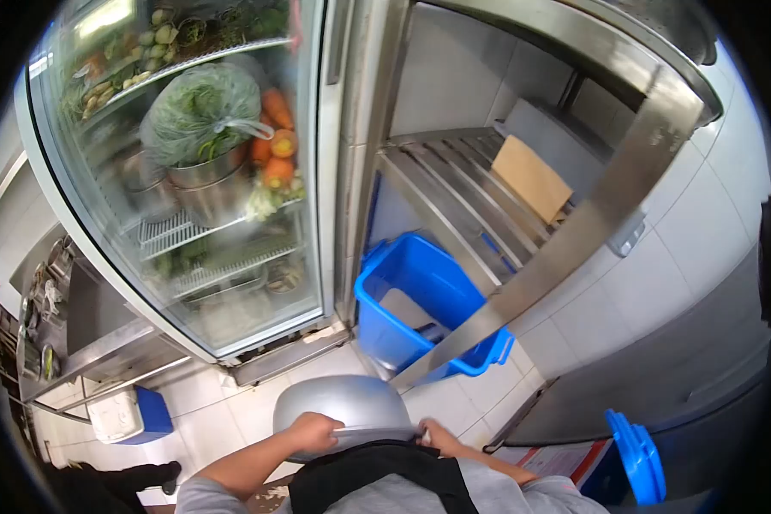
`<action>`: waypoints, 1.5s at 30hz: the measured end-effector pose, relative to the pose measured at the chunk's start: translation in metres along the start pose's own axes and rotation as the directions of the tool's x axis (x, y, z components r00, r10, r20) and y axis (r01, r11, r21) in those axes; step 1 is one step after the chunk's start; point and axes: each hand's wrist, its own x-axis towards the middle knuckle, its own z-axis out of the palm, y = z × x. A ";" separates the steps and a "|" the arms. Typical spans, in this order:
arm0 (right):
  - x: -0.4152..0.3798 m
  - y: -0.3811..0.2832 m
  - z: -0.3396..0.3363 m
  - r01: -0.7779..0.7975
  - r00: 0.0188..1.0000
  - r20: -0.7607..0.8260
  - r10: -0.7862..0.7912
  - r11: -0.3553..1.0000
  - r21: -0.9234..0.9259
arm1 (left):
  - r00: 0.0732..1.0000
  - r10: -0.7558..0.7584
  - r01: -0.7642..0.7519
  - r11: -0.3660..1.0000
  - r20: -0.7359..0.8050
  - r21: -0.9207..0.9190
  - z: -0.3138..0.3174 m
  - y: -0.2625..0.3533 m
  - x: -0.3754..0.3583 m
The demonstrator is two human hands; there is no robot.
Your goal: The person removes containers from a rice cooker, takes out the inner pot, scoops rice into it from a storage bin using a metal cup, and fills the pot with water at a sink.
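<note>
A large silvery metal bowl (338,403) is held against the front of my body, over a black apron (385,475). My left hand (315,432) is closed round the bowl's near rim on its left side. At the right end of the same rim, my right hand (438,437) has its fingers curled; the fingertips are small and partly blurred. The bowl's inside is mostly hidden from view.
A glass-door fridge (218,349) with vegetables stands ahead on the left. Right of it, a steel rack (454,206) rises over a blue bin (394,325). A blue-and-white cooler (150,415) sits on the tiled floor. A person's dark shoe (167,473) shows lower left.
</note>
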 end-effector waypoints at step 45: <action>0.381 0.179 -0.095 -0.622 0.754 -0.021 0.657 0.703 -0.345 | -0.069 -0.988 -0.236 0.149 -0.137 -0.960 0.031 -0.102 -0.138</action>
